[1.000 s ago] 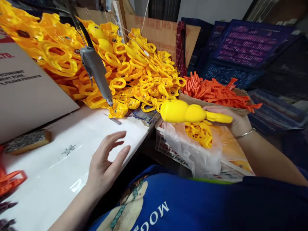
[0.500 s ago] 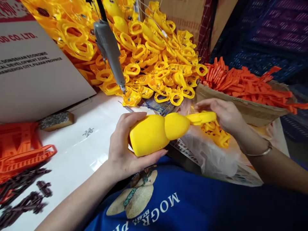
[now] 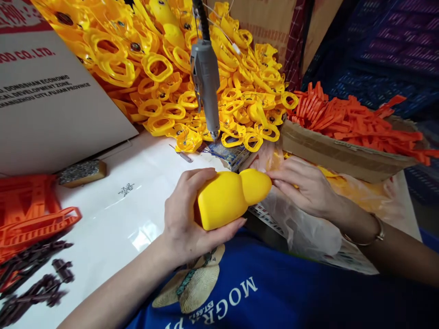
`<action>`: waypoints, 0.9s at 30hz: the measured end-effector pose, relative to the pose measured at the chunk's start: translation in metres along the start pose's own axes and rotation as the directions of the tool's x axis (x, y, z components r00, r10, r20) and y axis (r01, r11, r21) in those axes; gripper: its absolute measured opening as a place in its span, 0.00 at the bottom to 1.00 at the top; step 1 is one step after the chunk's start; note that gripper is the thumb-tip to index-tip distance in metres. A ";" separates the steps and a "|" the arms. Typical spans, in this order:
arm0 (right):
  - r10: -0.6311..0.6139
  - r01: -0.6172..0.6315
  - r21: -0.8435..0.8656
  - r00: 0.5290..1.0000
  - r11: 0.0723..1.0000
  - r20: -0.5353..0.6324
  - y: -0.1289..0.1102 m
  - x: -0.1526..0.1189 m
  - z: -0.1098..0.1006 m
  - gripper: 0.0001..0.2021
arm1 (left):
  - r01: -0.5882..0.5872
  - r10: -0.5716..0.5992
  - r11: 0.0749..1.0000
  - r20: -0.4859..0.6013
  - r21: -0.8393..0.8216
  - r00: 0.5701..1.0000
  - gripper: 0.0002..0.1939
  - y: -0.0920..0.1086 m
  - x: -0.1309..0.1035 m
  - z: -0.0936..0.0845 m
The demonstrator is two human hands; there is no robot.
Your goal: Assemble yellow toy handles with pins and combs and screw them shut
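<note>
My left hand (image 3: 185, 214) is wrapped around a yellow two-lobed hollow plastic shell (image 3: 222, 198), thumb below and fingers above. The shell lies sideways, its smaller rounded end to the right. At that end my right hand (image 3: 305, 185) has its fingertips pressed together against or just beside the tip. What those fingers hold, if anything, is hidden behind them. Above the shell hangs a grey electric screwdriver (image 3: 206, 84), bit pointing down, touched by neither hand. A clear plastic bag (image 3: 305, 224) lies below my right hand.
Behind rises a large heap of yellow plastic parts (image 3: 185, 98). Orange strips fill a cardboard box (image 3: 346, 148) at right. On the white table (image 3: 113, 219) are small screws (image 3: 126, 189), a sponge-like block (image 3: 82, 173), orange parts (image 3: 37, 214) and dark brown pieces (image 3: 37, 288).
The yellow ring-shaped part at the shell's small end no longer shows. My right hand has come left and down to the tip. The hanging screwdriver has swung right.
</note>
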State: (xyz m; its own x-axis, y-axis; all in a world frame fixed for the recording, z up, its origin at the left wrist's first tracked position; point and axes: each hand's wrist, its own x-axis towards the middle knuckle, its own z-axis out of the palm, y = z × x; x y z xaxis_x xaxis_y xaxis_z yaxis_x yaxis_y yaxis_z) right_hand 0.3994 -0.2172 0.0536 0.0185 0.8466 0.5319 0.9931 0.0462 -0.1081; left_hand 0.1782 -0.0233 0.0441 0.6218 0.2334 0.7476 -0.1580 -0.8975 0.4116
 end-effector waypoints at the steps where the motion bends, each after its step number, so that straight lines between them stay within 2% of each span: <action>1: -0.008 0.009 0.016 1.000 1.000 -0.020 -0.001 0.000 0.001 0.12 | -0.001 0.001 1.000 -0.001 -0.005 1.000 0.37 0.000 0.000 0.001; 6: 0.027 -0.023 0.032 0.994 0.999 -0.104 -0.003 -0.003 0.012 0.11 | 0.018 -0.017 1.000 -0.022 0.009 1.000 0.38 0.000 -0.003 0.008; 11: 0.064 -0.062 0.099 0.998 0.993 -0.015 0.008 -0.006 0.016 0.12 | 0.076 -0.076 0.997 0.001 -0.010 0.997 0.38 -0.005 -0.006 0.011; 14: 0.060 -0.061 0.081 0.998 0.995 0.014 0.014 -0.006 0.013 0.24 | 0.154 -0.154 0.986 0.004 -0.066 0.988 0.37 -0.008 -0.008 0.010; 16: 0.061 -0.060 0.063 0.998 0.996 -0.008 0.015 -0.006 0.011 0.27 | 0.196 -0.196 0.976 0.011 -0.099 0.980 0.37 -0.010 -0.009 0.010; 22: 0.010 -0.007 0.057 0.998 0.998 -0.055 0.010 -0.003 0.011 0.17 | 0.225 -0.224 0.967 0.020 -0.122 0.974 0.37 -0.010 -0.012 0.008; 27: -0.078 0.078 -0.009 0.996 0.997 -0.041 0.010 -0.003 0.012 0.11 | 0.246 -0.243 0.962 0.041 -0.120 0.969 0.37 -0.008 -0.013 0.008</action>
State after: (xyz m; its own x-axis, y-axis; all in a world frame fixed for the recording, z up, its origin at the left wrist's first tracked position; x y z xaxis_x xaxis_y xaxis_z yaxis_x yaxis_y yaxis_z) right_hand 0.4079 -0.2128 0.0405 -0.0545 0.8177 0.5730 0.9925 0.1072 -0.0586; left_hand 0.1776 -0.0225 0.0266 0.6726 0.4288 0.6032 -0.0912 -0.7608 0.6425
